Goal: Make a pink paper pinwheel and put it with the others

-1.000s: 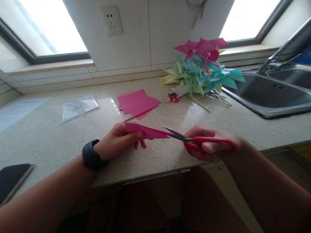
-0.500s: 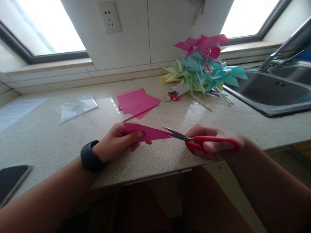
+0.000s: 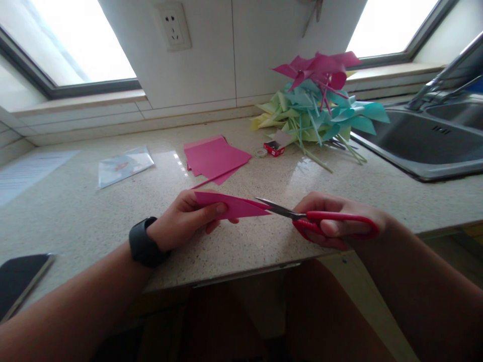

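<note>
Between thumb and fingers, my left hand (image 3: pixel 196 216) pinches a folded piece of pink paper (image 3: pixel 243 207) above the front of the counter. My right hand (image 3: pixel 328 221) grips scissors (image 3: pixel 341 216) by their red handles. The blades are parted and point left, meeting the right-hand corner of the pink paper; part of the lower blade is hidden by it. Just behind my left hand lies a stack of pink paper sheets (image 3: pixel 215 156), with a thin pink stick (image 3: pixel 211 180) across its near edge.
Paper pinwheels (image 3: pixel 320 105) are heaped at the back right, beside the steel sink (image 3: pixel 433 141). A small red box (image 3: pixel 274 149) and a tape roll (image 3: pixel 260 153) sit mid-counter. A clear packet (image 3: pixel 126 167) and a dark phone-like device (image 3: pixel 24 281) lie left.
The whole view has shifted slightly, so everything appears a little further right. Both hands keep their holds, and the scissor blades remain at the paper's corner.
</note>
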`<state>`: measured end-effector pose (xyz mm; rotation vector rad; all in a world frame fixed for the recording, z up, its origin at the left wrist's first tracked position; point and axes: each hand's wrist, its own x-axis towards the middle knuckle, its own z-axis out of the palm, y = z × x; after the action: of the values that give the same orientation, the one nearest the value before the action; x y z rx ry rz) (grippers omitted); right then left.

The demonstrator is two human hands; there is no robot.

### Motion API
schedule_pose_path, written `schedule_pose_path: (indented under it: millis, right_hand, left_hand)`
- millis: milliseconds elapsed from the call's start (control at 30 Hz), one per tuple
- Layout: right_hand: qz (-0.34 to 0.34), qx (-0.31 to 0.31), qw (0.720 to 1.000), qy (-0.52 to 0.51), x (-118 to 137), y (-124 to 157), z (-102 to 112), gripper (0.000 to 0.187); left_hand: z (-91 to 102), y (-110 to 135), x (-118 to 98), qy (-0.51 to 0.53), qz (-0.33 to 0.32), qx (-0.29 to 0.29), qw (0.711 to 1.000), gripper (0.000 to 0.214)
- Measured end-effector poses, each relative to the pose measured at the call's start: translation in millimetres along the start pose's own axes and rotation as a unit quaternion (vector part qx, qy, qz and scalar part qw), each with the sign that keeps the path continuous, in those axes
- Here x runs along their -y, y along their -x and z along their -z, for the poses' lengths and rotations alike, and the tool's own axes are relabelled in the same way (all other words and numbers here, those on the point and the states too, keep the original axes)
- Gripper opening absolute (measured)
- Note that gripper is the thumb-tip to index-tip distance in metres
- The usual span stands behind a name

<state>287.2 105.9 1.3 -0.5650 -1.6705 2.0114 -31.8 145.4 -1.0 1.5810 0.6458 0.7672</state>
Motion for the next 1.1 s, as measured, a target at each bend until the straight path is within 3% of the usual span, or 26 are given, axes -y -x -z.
schedule_pose_path:
  millis: [867,1100]
  right_hand:
    - [-0.052,0.004,0.998,0.034,4.7,-2.8,1.6,0.048]
    - [-0.037,0.023,0.999,0.032,5.1,-4.2,2.5,0.048]
  left_hand:
    - [-1.1,-0.8,-0.3,0.013,-0.008,-0.001,1.000,0.023]
    - [-2.9,-0.7,-2.7,0.006,-0.009,0.005,1.000,0.021]
